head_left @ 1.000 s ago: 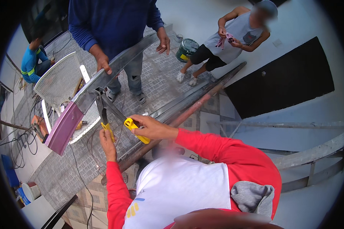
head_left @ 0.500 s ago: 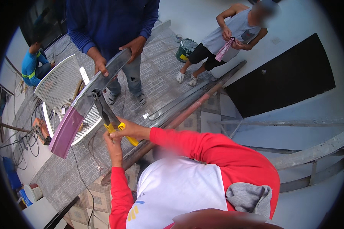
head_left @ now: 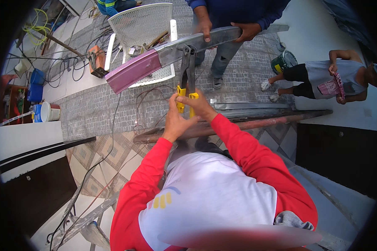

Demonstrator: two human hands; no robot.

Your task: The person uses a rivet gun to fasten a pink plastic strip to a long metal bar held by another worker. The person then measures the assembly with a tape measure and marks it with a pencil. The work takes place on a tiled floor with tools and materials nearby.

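Observation:
Both my hands are at the yellow grips of a long plier-like tool (head_left: 185, 67) with dark grey arms. My left hand (head_left: 176, 121) is closed round the left grip, and my right hand (head_left: 201, 104) holds the other. The two arms stand nearly upright and close together. The tool's head is at the lower edge of a long, curved grey metal channel (head_left: 171, 52), just right of its pinkish-purple end section (head_left: 134, 71). I cannot make out exactly how its jaws sit on the metal. Across from me, a co-worker's hands (head_left: 205, 29) support the channel.
Behind the channel stands a white mesh chair (head_left: 142, 21) with tools on it. A rusty pipe (head_left: 238, 129) and metal strips (head_left: 251, 106) lie before me. Cables trail at left near an orange-brown tool box (head_left: 97, 60). Another person stands at right by a green bucket (head_left: 283, 62).
My view has turned, so the scene appears rotated and the channel lies flatter. The tool's arms are now closer together and more upright. Both my hands remain on the grips.

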